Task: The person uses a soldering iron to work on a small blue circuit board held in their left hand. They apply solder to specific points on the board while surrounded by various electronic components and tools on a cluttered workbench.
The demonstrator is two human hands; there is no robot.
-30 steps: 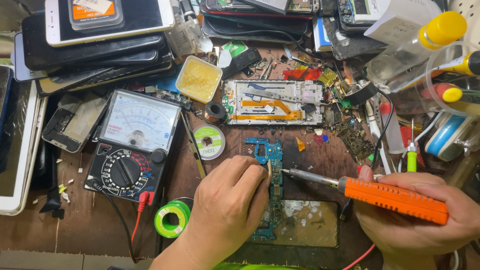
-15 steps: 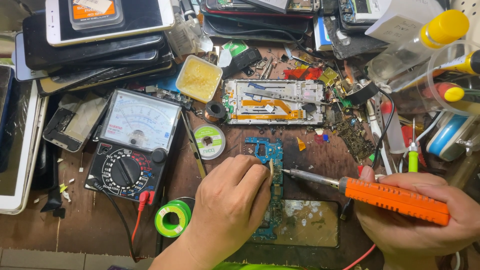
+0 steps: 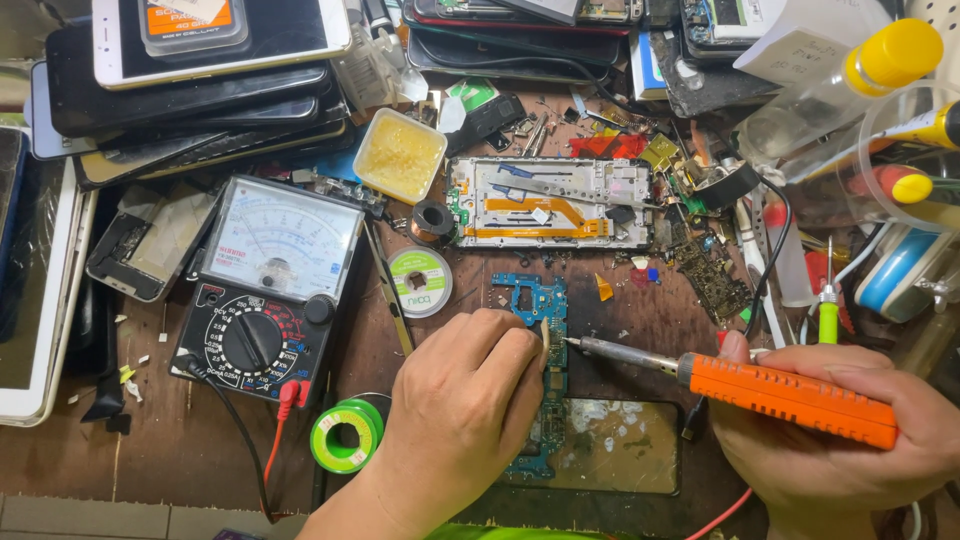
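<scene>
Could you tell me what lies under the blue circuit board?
The blue circuit board lies on the brown wooden bench; its lower end overlaps a scuffed phone screen. The left hand covers its middle, so nothing beneath shows there.

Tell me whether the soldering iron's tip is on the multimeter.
No: the right hand points the soldering iron at the blue board beside the left hand, well away from the multimeter.

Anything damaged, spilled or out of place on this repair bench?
Yes. Small parts and debris lie scattered over the wooden bench, thickest right of the opened phone frame. The right hand holds the orange soldering iron at the blue circuit board.
</scene>
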